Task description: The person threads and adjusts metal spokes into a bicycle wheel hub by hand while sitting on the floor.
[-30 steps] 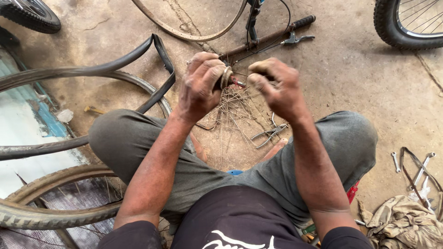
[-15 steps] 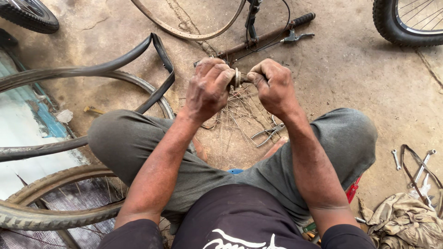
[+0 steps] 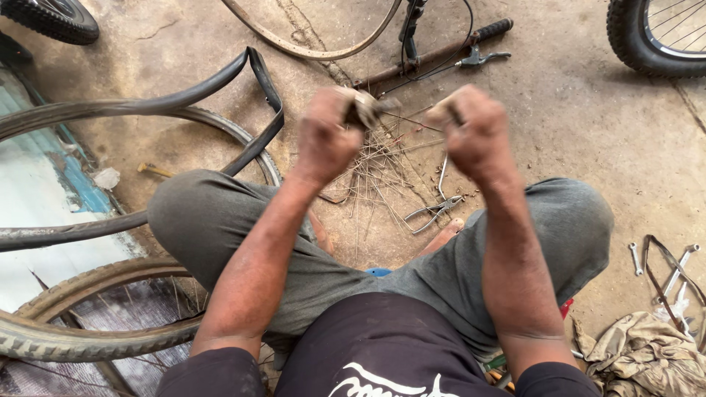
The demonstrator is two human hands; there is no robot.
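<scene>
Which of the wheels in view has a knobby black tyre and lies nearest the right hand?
The wheel at the top right, beyond the right hand. The other knobby wheel, top left, sits far across on the left side.

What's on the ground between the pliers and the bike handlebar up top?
In the head view, a loose pile of thin metal spokes lies on the concrete between the pliers and the handlebar; both raised hands partly hide that stretch.

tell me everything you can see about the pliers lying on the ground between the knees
The pliers look like bare grey metal, slim, with two long curved handles spread apart. They lie flat on the dusty concrete floor, beside the loose pile of spokes, below the right hand. Neither hand touches them; a bare foot sits close by.
</scene>
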